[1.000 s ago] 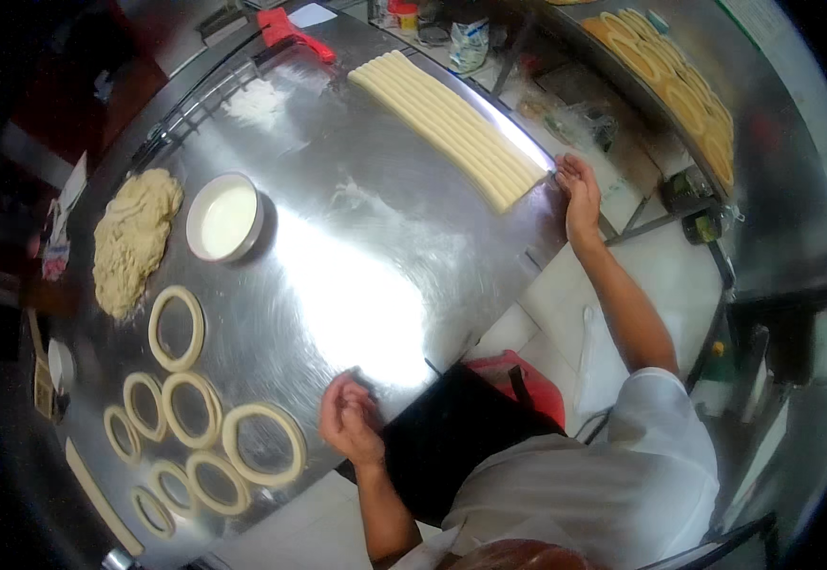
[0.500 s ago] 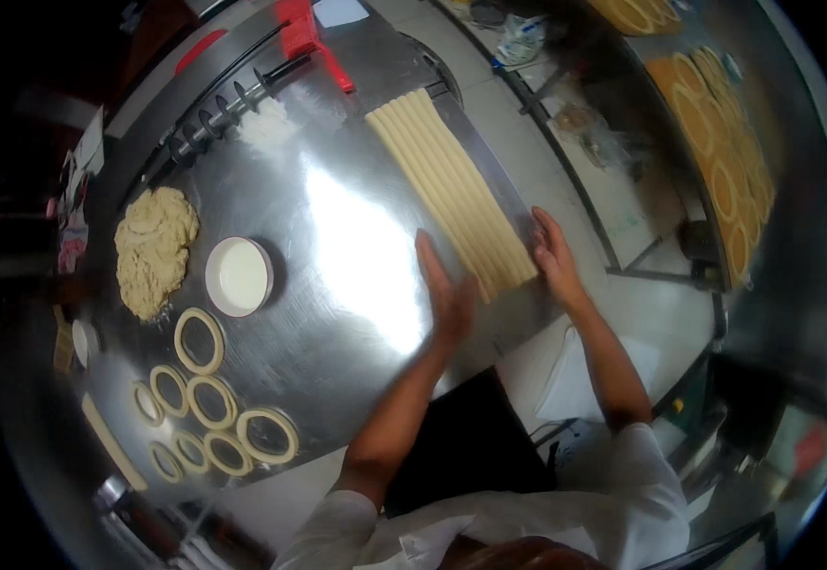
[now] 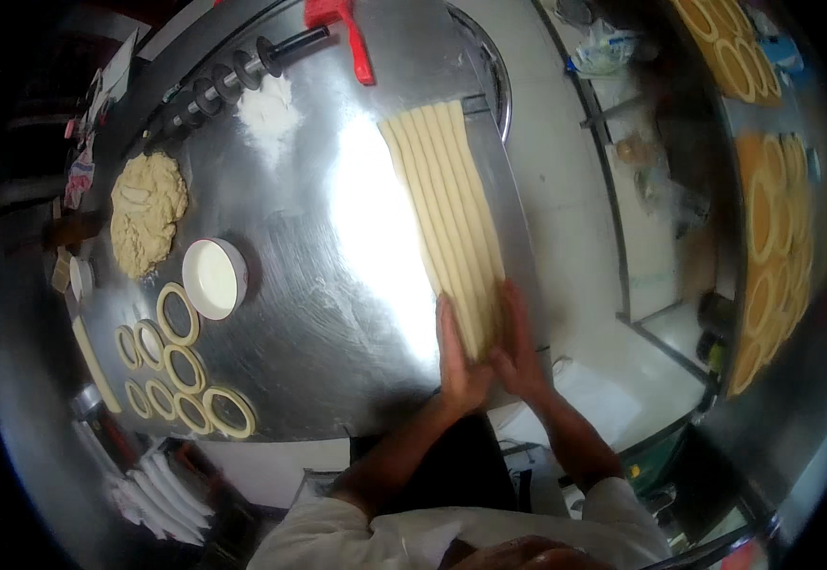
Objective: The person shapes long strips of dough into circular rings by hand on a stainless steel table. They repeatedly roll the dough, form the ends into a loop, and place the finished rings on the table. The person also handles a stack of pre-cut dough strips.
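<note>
Several long strips of pale dough (image 3: 442, 209) lie side by side along the right part of the steel table (image 3: 318, 351). At their near end, my left hand (image 3: 461, 366) rests against the left side, fingers stretched out along the outer strip. My right hand (image 3: 520, 351) lies against the right side, its fingers also straight, with the thumb near the strips' end. The two palms face each other with the near ends between them. Neither hand is closed round a strip; the undersides of the fingers are hidden.
Left of the strips stand a bowl of white liquid (image 3: 214, 278), a dough mass (image 3: 147, 214) and several dough rings (image 3: 228, 411). A disc roller cutter (image 3: 233, 81), white flour (image 3: 269, 114) and a red brush (image 3: 352, 43) lie farther back. Trays of rings (image 3: 770, 256) stand far right.
My hands have come closer together at the strips' near end and now touch both sides. The strips look straighter and narrower there. The view has turned.
</note>
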### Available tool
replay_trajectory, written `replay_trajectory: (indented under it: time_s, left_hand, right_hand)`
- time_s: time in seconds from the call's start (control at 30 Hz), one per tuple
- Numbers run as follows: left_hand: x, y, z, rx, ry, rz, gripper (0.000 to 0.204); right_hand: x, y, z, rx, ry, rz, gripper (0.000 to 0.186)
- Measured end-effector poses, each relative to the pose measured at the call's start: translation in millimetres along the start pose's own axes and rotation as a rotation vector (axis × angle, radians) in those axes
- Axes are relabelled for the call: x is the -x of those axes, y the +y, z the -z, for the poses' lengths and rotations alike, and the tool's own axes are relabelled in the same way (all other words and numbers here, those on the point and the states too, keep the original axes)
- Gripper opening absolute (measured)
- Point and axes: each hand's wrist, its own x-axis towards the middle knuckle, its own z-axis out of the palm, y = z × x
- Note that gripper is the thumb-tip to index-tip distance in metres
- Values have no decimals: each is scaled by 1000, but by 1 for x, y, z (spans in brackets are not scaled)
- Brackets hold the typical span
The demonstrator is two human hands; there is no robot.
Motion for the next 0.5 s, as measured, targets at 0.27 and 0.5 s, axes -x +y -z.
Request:
replay_trajectory:
  time_s: [0.27, 0.5]
  left_hand:
    - [-158, -9, 66, 73, 132, -173, 101]
    - [-271, 21, 71, 8, 129, -223, 93]
  right_hand:
    - [-144, -3, 53, 86, -33, 89, 87]
    - [-288, -1, 13, 370, -14, 181, 90]
